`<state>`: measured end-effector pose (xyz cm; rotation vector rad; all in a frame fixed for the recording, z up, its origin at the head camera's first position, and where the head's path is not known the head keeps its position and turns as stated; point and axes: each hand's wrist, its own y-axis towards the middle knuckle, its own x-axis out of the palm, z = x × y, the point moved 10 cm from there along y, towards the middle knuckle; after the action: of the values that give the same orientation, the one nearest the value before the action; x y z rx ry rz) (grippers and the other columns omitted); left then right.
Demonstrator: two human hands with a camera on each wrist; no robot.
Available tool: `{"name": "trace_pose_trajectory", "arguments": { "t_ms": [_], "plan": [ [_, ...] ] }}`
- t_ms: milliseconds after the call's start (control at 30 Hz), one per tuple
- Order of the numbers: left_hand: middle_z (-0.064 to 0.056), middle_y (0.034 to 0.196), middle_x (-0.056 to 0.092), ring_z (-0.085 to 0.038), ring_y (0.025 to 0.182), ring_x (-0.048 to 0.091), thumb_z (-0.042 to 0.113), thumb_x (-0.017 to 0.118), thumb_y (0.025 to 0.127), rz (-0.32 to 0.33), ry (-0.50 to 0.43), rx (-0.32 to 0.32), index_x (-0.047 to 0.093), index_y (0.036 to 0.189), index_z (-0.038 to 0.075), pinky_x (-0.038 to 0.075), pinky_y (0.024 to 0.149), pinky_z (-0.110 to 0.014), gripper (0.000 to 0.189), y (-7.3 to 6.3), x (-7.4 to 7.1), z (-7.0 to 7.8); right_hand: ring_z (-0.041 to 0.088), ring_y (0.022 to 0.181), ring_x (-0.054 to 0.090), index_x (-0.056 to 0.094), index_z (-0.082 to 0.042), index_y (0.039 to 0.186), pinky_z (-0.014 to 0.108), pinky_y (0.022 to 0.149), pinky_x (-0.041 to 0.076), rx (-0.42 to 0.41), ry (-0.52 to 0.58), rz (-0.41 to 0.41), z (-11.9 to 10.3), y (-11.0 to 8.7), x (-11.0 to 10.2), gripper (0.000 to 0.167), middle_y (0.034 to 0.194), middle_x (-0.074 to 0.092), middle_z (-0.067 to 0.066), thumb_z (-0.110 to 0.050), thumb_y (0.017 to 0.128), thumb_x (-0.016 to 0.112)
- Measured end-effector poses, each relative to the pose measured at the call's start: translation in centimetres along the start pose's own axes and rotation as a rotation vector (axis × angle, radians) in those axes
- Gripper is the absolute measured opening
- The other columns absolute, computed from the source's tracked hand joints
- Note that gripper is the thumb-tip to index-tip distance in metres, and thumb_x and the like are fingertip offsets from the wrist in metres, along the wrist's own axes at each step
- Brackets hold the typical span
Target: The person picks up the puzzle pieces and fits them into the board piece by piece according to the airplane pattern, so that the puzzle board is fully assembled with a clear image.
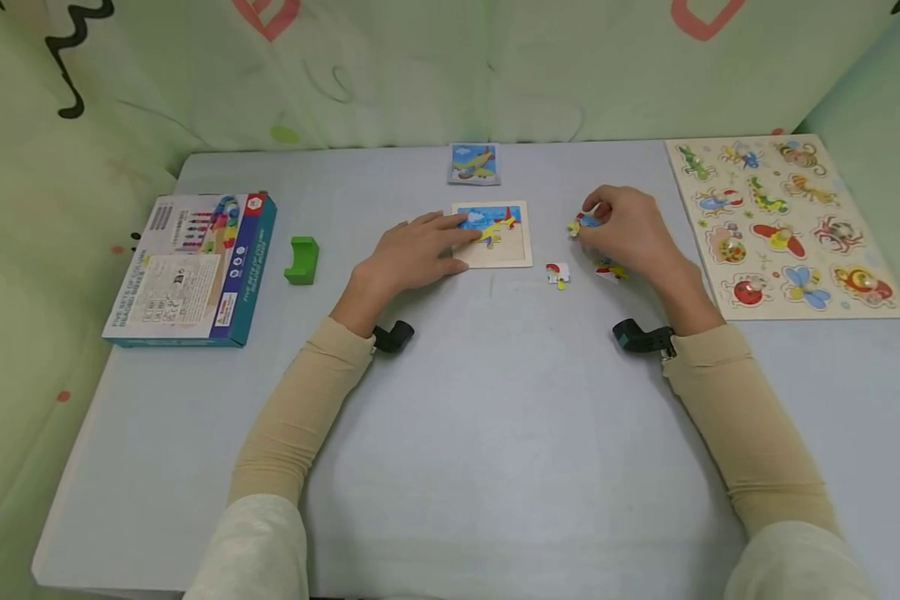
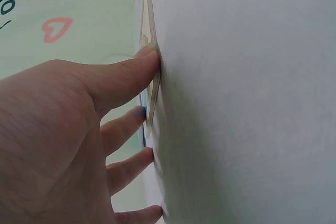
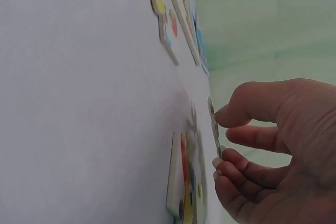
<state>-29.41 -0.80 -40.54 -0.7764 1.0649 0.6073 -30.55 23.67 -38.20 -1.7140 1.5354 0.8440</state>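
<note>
My left hand (image 1: 412, 254) rests with spread fingers on the left part of a small wooden jigsaw puzzle board (image 1: 527, 242), its thumb at the near edge. The partly filled picture shows blue sky and a yellow plane. To the right, my right hand (image 1: 630, 229) pinches a blue and yellow puzzle piece (image 1: 574, 227) between thumb and fingers, just above the table. In the right wrist view that puzzle piece (image 3: 214, 124) appears edge-on. More puzzle pieces (image 1: 612, 271) lie beneath the hand, partly hidden. A single white, red and yellow piece (image 1: 558, 275) lies between hand and board.
Behind the board lies a small plane picture (image 1: 474, 164). A wooden insect puzzle (image 1: 795, 229) covers the table's right end. Over on the left are a green curved block (image 1: 302, 261) and a boxed toy set (image 1: 187, 271). A green curtain (image 1: 420, 75) hangs behind the table.
</note>
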Motion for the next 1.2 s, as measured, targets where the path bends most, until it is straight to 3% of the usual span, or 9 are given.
{"name": "trace_pose_trajectory", "arguments": {
  "t_ms": [567, 967, 1200],
  "plan": [
    [0.004, 0.166, 0.024, -0.028, 0.155, 0.020, 0.047, 0.052, 0.101, -0.008, 0.014, -0.005, 0.036, 0.154, 0.036, 0.030, 0.119, -0.054, 0.056, 0.1, -0.1, -0.1, 0.030, 0.096, 0.053, 0.065, -0.001, 0.112, 0.037, 0.080, 0.043, -0.099, 0.046, -0.013, -5.9, 1.4, 3.7, 0.030, 0.105, 0.060, 0.018, -0.015, 0.086, 0.061],
    [0.004, 0.166, 0.025, -0.029, 0.154, 0.021, 0.047, 0.053, 0.101, 0.007, 0.001, 0.009, 0.038, 0.153, 0.035, 0.030, 0.119, -0.054, 0.056, 0.0, -0.2, 0.1, 0.030, 0.087, 0.050, 0.065, 0.000, 0.111, 0.040, 0.076, 0.038, -0.117, -0.038, 0.003, -7.1, 2.0, 5.3, 0.028, 0.095, 0.058, 0.017, -0.009, 0.086, 0.055],
    [0.004, 0.166, 0.025, -0.028, 0.155, 0.021, 0.048, 0.053, 0.100, 0.004, 0.004, 0.001, 0.038, 0.153, 0.035, 0.031, 0.118, -0.055, 0.056, 0.0, -0.1, 0.0, 0.032, 0.101, 0.049, 0.066, -0.002, 0.116, 0.043, 0.086, 0.042, -0.165, -0.035, -0.030, -7.6, 1.9, 5.1, 0.037, 0.112, 0.054, 0.018, -0.001, 0.083, 0.051]
  ]
}}
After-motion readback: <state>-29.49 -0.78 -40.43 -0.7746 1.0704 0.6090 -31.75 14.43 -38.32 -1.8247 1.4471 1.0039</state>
